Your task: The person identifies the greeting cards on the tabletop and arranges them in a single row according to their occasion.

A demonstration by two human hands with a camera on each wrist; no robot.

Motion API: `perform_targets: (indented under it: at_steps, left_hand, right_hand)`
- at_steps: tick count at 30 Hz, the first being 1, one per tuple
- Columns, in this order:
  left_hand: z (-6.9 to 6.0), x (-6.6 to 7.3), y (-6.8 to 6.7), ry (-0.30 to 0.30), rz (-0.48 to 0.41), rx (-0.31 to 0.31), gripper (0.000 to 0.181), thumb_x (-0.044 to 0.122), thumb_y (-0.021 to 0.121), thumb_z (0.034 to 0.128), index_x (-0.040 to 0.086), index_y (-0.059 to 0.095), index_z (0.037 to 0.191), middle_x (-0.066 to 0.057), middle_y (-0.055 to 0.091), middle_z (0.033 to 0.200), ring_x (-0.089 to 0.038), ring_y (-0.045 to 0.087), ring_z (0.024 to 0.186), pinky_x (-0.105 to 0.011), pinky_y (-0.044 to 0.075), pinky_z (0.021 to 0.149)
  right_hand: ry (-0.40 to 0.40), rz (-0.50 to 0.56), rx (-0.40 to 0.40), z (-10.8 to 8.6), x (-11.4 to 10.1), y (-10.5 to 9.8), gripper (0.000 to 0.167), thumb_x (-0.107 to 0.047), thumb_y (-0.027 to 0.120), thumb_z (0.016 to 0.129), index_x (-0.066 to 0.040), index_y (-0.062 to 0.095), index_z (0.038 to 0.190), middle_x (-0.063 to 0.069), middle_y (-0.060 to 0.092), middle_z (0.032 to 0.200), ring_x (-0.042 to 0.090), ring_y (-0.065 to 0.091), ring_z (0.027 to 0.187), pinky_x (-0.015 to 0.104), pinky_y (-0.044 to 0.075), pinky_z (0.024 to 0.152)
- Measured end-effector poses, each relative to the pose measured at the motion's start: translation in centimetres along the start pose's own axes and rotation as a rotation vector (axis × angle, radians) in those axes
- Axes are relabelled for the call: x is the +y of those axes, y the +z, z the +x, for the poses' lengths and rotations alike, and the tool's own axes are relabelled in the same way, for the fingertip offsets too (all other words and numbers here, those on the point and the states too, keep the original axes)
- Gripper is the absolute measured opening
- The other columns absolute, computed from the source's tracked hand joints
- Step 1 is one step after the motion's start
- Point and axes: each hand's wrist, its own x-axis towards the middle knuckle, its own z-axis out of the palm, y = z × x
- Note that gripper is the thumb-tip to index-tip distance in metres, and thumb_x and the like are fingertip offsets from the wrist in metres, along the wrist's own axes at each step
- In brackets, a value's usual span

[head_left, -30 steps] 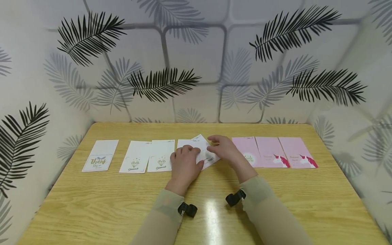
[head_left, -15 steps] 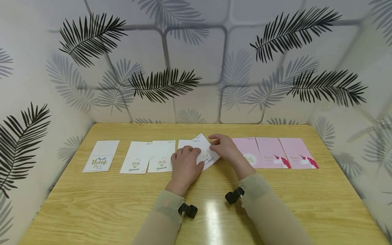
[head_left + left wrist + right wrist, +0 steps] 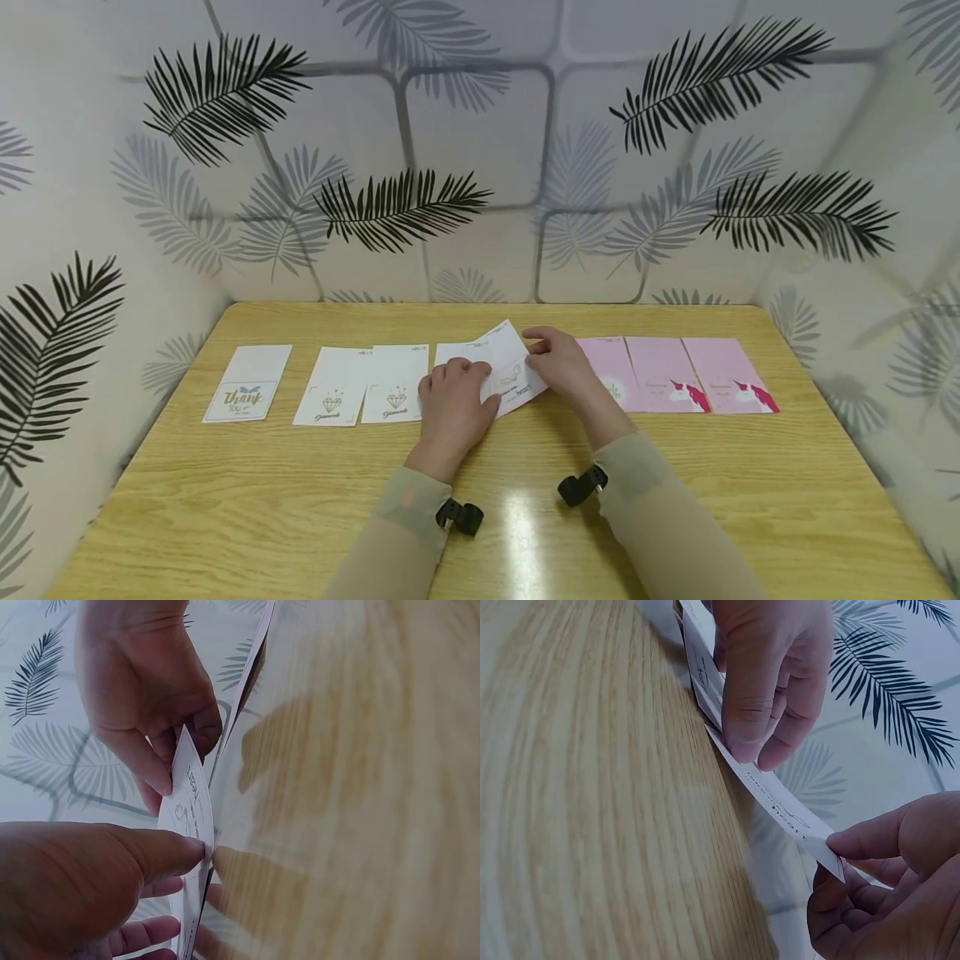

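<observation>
A white greeting card with gold and dark printing lies aslant over another white card in the middle of the table. My left hand rests on these cards, its thumb pressing near the lower edge of the top one, as the right wrist view also shows. At the right edge of that card, my right hand pinches a corner between thumb and fingers. In the right wrist view the pinched corner of the card is raised off the wood. My left palm hides part of the lower card.
To the left lie two white diamond cards and a "Thank you" card. On the right is an overlapping row of pink cards. A leaf-patterned backdrop stands behind the wooden table.
My right hand has shifted slightly right, drawing the top white card rightward and a little up, so more of its face shows. The left hand has stayed in place.
</observation>
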Motion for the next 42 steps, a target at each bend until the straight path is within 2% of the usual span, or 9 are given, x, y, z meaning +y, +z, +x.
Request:
perform_targets:
  at_steps: [8, 17, 22, 26, 28, 34, 38, 42]
  left_hand:
    - [0.0, -0.2, 0.3, 0.013, 0.016, 0.017, 0.038, 0.035, 0.079, 0.1044, 0.018, 0.075, 0.138, -0.013, 0.063, 0.143, -0.043, 0.053, 0.136, -0.066, 0.037, 0.114]
    - [0.0, 0.1, 0.1, 0.013, -0.005, 0.055, 0.033, 0.032, 0.077, 0.1066, 0.017, 0.076, 0.136, -0.013, 0.066, 0.138, -0.043, 0.056, 0.132, -0.066, 0.040, 0.112]
    - [0.4, 0.4, 0.1, 0.024, -0.067, 0.102, 0.036, 0.029, 0.076, 0.1067, 0.016, 0.074, 0.140, -0.013, 0.071, 0.137, -0.043, 0.064, 0.127, -0.064, 0.046, 0.109]
    - [1.0, 1.2, 0.0, 0.043, -0.150, 0.112, 0.038, 0.029, 0.075, 0.1068, 0.014, 0.072, 0.142, -0.010, 0.077, 0.129, -0.041, 0.070, 0.115, -0.061, 0.053, 0.099]
    - [1.2, 1.7, -0.1, 0.050, -0.182, 0.109, 0.037, 0.028, 0.074, 0.1070, 0.012, 0.072, 0.140, -0.008, 0.079, 0.123, -0.040, 0.072, 0.108, -0.059, 0.055, 0.094]
    - [1.7, 3.3, -0.5, 0.036, -0.277, 0.118, 0.034, 0.024, 0.074, 0.1072, 0.011, 0.073, 0.138, -0.001, 0.080, 0.112, -0.030, 0.074, 0.101, -0.056, 0.053, 0.096]
    - [2.1, 4.1, -0.8, 0.024, -0.314, 0.149, 0.031, 0.019, 0.076, 0.1053, 0.009, 0.075, 0.135, -0.001, 0.079, 0.106, -0.027, 0.074, 0.099, -0.058, 0.050, 0.099]
    - [2.4, 4.4, -0.6, 0.001, -0.292, 0.150, 0.030, 0.017, 0.077, 0.1042, 0.009, 0.077, 0.133, 0.000, 0.079, 0.105, -0.027, 0.074, 0.099, -0.057, 0.050, 0.099]
  right_hand:
    - [0.014, 0.045, 0.070, -1.0, 0.8, -1.1, 0.048, -0.003, 0.062, 0.106, -0.009, 0.063, 0.154, 0.018, 0.067, 0.132, 0.033, 0.062, 0.124, 0.040, 0.051, 0.098]
    - [0.014, 0.131, 0.151, -2.8, 1.5, -2.9, 0.055, -0.002, 0.061, 0.107, -0.012, 0.057, 0.160, 0.017, 0.064, 0.132, 0.031, 0.060, 0.121, 0.036, 0.050, 0.095]
    - [0.040, 0.215, 0.164, -3.5, 1.8, -3.7, 0.056, -0.002, 0.061, 0.107, -0.013, 0.056, 0.162, 0.017, 0.065, 0.133, 0.028, 0.059, 0.118, 0.028, 0.050, 0.089]
    - [0.056, 0.320, 0.145, -4.0, 1.7, -4.2, 0.057, -0.002, 0.061, 0.108, -0.012, 0.053, 0.164, 0.018, 0.062, 0.135, 0.026, 0.059, 0.115, 0.024, 0.052, 0.084]
    - [0.067, 0.359, 0.134, -4.2, 1.6, -4.3, 0.057, -0.002, 0.061, 0.109, -0.012, 0.052, 0.165, 0.018, 0.061, 0.136, 0.026, 0.059, 0.114, 0.025, 0.053, 0.086]
    - [0.098, 0.444, 0.135, -4.5, 1.5, -4.7, 0.055, -0.004, 0.060, 0.110, -0.012, 0.053, 0.164, 0.016, 0.060, 0.137, 0.025, 0.059, 0.114, 0.026, 0.054, 0.091]
    - [0.089, 0.453, 0.146, -4.5, 1.7, -4.7, 0.052, -0.003, 0.062, 0.110, -0.011, 0.055, 0.161, 0.017, 0.061, 0.138, 0.025, 0.059, 0.115, 0.026, 0.054, 0.090]
    - [0.061, 0.377, 0.159, -4.3, 2.3, -4.7, 0.046, -0.003, 0.065, 0.108, -0.007, 0.060, 0.154, 0.017, 0.062, 0.136, 0.027, 0.060, 0.114, 0.023, 0.054, 0.087]
